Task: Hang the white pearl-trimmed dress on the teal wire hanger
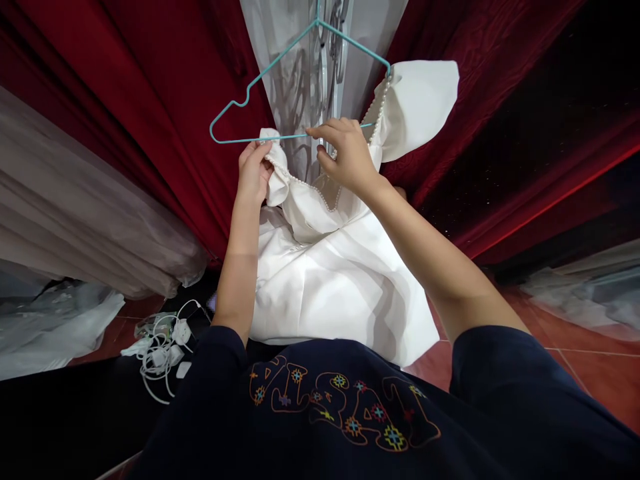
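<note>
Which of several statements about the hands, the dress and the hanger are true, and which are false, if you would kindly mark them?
1. The hanger is turquoise. True.
2. The left hand is holding part of the white dress. True.
3. The right hand lies on the cables. False: it is up at the hanger's lower bar.
4. The dress covers both ends of the hanger. False: the end on the picture's left is bare.
5. Pearl-like beads edge the dress's neckline. True.
6. The curtains on both sides of the hanger are green. False: the curtains there are deep red.
</note>
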Motion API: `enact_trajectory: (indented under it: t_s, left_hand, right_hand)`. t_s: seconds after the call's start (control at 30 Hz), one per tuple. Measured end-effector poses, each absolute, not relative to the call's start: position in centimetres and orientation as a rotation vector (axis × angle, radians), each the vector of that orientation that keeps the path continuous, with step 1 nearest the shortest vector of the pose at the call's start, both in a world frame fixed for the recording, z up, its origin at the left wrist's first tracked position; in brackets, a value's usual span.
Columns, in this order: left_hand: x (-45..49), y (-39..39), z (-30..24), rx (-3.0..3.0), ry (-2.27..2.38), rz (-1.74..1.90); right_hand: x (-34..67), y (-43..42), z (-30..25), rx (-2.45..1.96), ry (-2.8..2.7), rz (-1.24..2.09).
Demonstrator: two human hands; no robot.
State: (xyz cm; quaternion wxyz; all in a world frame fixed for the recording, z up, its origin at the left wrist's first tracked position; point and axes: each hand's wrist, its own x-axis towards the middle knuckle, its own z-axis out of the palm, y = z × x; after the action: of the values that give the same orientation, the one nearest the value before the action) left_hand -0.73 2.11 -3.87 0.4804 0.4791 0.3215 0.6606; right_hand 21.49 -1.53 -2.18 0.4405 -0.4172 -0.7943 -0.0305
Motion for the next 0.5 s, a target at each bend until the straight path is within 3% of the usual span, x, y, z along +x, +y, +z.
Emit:
enact_trajectory:
  t_s: [0.2, 0.5]
  left_hand:
    - [1.2, -1.0, -1.4, 1.206, 0.592, 1.578]
    - [1.6, -0.3, -3.2, 1.405, 0.598, 1.795]
  right_hand:
    - [22.3, -1.7, -2.0, -1.004, -1.965, -0.061]
    - [22.4, -2.0, -2.1, -0.924, -1.929, -0.029]
